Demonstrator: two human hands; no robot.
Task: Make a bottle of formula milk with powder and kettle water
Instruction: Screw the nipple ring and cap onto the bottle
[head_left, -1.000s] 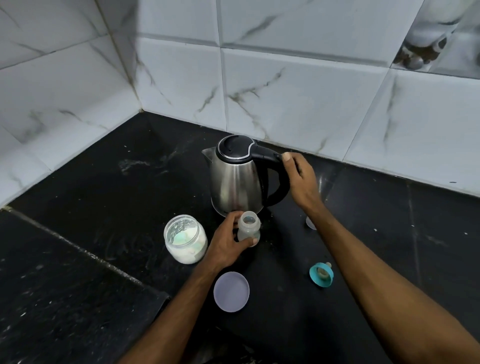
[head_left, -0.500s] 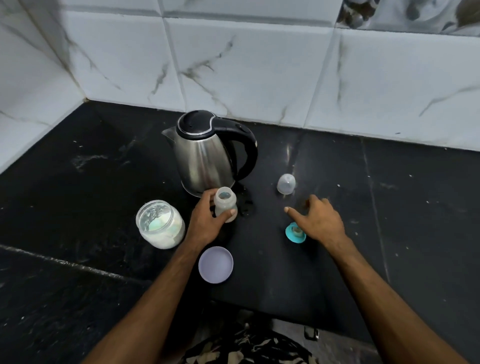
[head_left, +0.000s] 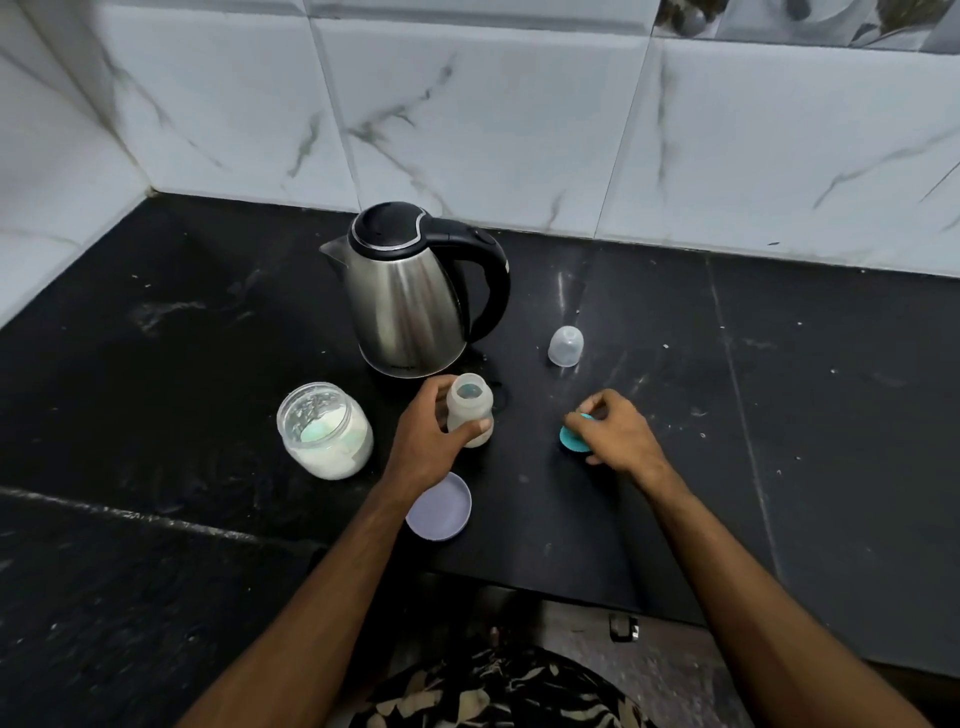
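Now the left hand grips the open bottle, upright, mouth up, on the tabletop; right hand pinches the teal teat ring beside it.

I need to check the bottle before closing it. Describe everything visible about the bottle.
The bottle is small, squat, of cloudy translucent plastic, and stands upright and uncapped on the black counter just in front of the kettle. Its open mouth faces up, with something pale inside. The left hand grips it, thumb across its front.
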